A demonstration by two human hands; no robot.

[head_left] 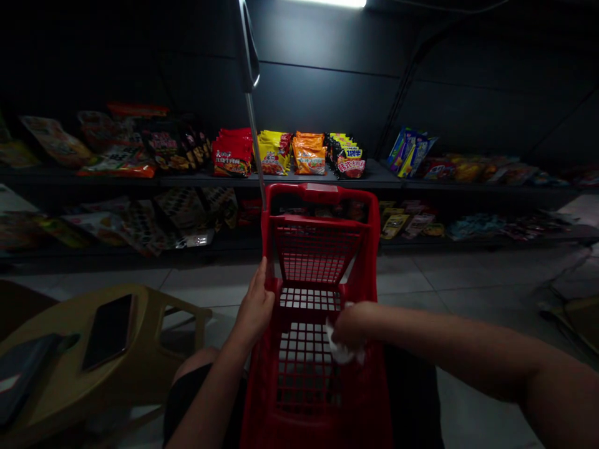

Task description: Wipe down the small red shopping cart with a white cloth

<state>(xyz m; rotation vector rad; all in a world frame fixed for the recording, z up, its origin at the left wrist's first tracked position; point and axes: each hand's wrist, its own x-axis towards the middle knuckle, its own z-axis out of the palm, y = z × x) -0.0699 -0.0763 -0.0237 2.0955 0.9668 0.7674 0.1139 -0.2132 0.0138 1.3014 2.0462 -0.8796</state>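
A person's right hand (353,325) reaches across a red rolling shopping basket (322,193), its fingers (349,327) closed on a crumpled white tissue (340,352). The tissue sits against the basket's grid floor, inside the basket and toward its right wall. The left hand (255,305) rests at the outside of the basket's left wall, toward the near half, with its fingers (260,274) raised against the red plastic; whether they grip the wall cannot be told.

The basket stands between the person's knees on a tiled floor (412,274), its long axis running straight ahead, away from the person, with its far end facing low dark shelves (281,182). A slim metal pull handle (250,106) rises from the basket's far left corner. Packets of instant noodles (276,154) in red, yellow and orange line the upper shelf, with more snack bags (182,215) below. Just left of the basket, an olive plastic stool (60,337) carries a smartphone (108,332) and a dark pouch (23,374).
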